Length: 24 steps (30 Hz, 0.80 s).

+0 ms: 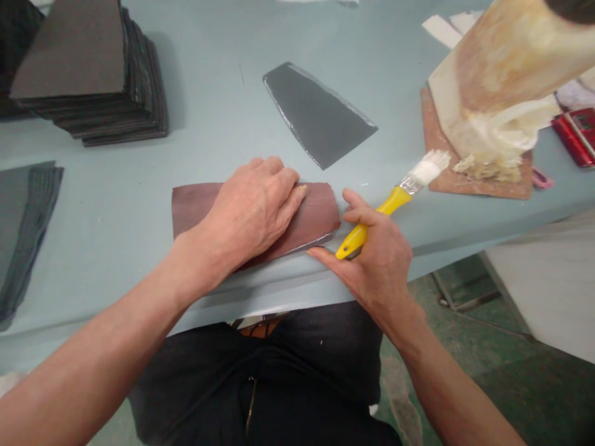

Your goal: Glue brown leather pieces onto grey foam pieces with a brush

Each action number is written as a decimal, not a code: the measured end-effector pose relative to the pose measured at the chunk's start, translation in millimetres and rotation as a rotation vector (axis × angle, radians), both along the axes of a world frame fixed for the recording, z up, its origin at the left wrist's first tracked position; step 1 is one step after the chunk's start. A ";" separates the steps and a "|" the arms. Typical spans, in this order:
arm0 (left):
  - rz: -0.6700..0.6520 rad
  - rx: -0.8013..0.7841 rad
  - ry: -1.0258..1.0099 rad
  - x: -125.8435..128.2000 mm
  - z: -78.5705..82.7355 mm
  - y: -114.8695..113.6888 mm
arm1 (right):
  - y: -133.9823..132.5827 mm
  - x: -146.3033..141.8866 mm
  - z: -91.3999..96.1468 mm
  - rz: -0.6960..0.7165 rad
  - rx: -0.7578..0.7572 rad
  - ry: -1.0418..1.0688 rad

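Observation:
My left hand (263, 207) presses down on a reddish-brown flat piece (320, 204), perhaps leather, near the table's front edge; its fingers lie together and nothing is gripped. White paste shows along the piece's lower right edge. In my right hand (381, 254) rests a yellow-handled paintbrush (390, 201), its white-coated bristles pointing up and right. That hand's thumb touches the piece's lower edge, and its fingers are near the right end. Beyond the hands lies a dark grey cut piece (320, 114) with white paste along two edges.
A tall stack of dark pieces (93, 80) stands at the back left, with more fanned-out pieces (28, 229) below it. At right, a paste-crusted container (502, 80) leans over a brown board (493, 184). A red object (576, 136) lies beyond it.

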<state>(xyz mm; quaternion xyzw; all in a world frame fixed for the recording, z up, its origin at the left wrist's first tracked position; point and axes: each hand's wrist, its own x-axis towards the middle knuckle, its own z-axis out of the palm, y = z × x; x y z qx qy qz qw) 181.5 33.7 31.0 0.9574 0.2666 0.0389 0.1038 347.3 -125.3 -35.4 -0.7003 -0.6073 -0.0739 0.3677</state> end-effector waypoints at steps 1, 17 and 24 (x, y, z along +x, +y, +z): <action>0.007 0.007 0.005 1.9 -1.1 -1.6 | 1.5 0.4 -0.2 -0.001 -0.013 0.005; -0.010 -0.003 0.004 4.5 0.9 -5.3 | 6.6 8.1 2.9 0.061 -0.018 0.006; -0.034 -0.017 -0.005 2.8 -0.6 -4.5 | 6.5 5.1 -2.1 -0.002 -0.033 0.007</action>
